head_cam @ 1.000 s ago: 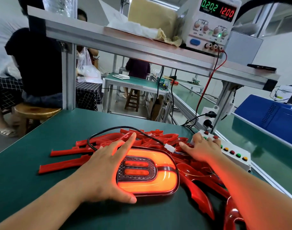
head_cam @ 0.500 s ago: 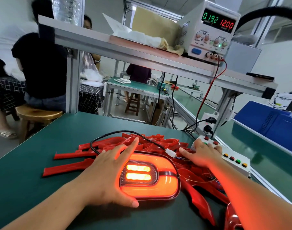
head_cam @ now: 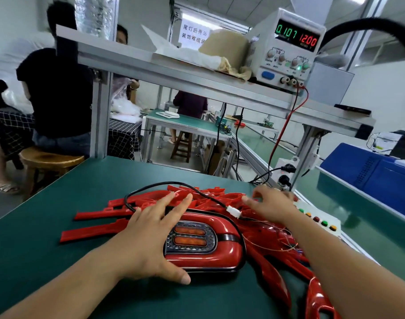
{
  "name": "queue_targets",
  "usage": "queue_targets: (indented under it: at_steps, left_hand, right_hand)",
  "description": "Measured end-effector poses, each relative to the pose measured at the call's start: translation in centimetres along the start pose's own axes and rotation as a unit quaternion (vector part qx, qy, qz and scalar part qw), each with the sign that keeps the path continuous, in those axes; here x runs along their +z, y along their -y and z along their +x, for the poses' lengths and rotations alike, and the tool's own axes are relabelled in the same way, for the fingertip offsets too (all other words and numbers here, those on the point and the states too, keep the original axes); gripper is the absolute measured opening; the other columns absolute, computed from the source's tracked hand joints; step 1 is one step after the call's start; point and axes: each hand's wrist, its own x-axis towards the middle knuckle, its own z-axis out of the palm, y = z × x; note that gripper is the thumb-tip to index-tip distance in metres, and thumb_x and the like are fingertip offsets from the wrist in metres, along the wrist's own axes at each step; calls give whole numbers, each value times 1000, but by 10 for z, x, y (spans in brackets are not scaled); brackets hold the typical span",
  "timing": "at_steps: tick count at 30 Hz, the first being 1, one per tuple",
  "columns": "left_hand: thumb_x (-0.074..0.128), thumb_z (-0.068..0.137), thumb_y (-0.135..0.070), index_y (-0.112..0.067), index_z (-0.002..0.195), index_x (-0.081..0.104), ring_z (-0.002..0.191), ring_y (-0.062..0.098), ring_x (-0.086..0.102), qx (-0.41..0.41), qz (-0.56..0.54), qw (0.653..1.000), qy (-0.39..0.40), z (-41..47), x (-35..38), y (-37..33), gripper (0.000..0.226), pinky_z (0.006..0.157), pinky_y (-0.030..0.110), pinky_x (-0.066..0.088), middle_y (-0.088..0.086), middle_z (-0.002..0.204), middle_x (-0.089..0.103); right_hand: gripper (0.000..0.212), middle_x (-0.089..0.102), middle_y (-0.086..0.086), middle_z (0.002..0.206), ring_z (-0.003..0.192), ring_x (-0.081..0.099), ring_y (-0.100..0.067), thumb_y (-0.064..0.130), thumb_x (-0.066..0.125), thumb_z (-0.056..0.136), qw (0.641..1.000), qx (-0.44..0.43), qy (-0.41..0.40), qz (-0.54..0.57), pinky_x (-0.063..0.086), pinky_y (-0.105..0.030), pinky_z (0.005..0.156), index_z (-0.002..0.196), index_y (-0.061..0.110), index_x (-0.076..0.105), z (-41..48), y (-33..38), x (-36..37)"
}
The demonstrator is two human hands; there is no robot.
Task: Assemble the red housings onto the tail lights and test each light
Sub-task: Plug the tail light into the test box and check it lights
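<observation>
Left hand (head_cam: pixel 150 236) rests flat, fingers straight, on my tail light (head_cam: pixel 222 249) (centre bars glowing orange); right hand (head_cam: pixel 272 206), blurred, hovers relaxed, empty, by the button box (head_cam: pixel 316 218).

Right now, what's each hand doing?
Left hand: open, flat on the tail light.
Right hand: blurred, loosely open above the red housings, holding nothing visible.
</observation>
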Motion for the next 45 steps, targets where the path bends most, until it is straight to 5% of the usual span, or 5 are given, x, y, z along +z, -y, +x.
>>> queue_targets:
  at_steps: [11, 22, 33, 40, 45]
  left_hand:
    - [25, 52, -102, -71, 128, -17, 135, -8, -10, 13, -68, 989, -134, -4, -7, -4, 91, 118, 46, -11, -30, 152, -9]
    - [36, 104, -24, -25, 157, 4, 149, 13, 12, 79, 153, 977, -125, 84, -28, -76, 62, 117, 47, -14, -7, 162, 16]
    - [30, 105, -36, -25, 130, 50, 123, 22, 44, 98, 190, 977, -24, 108, -19, -85, 33, 112, 62, -15, -7, 100, 38]
    - [35, 105, -29, -33, 156, 9, 144, 19, 27, 55, 140, 988, -26, 103, -21, -76, 58, 116, 56, -13, -3, 152, 35]
    - [41, 103, -12, -29, 153, 29, 142, 24, 32, -72, -74, 978, -182, 65, -55, -23, 54, 121, 46, 14, 5, 156, 32]
  right_hand:
    - [25, 57, -7, 113, 104, 57, -27, 43, 49, 96, 998, -53, 12, -29, 45, -44, 94, 96, 19, 55, -13, 37, 25]
    - [25, 65, -14, 93, 81, 60, -37, 30, 44, 101, 970, -192, -125, 78, 47, -44, 66, 113, 8, 46, -52, 41, 0]
    - [33, 70, -6, 90, 81, 64, -30, 43, 51, 98, 957, -236, -160, 55, 42, -36, 63, 115, 15, 57, -59, 22, -6]
    - [33, 66, 1, 95, 83, 63, -23, 52, 49, 95, 960, -208, -182, 46, 45, -33, 69, 112, 24, 59, -61, 15, -1]
    - [23, 60, 9, 85, 80, 57, -16, 52, 61, 88, 974, -88, -175, 111, 39, -30, 77, 89, 30, 67, -52, 7, -5]
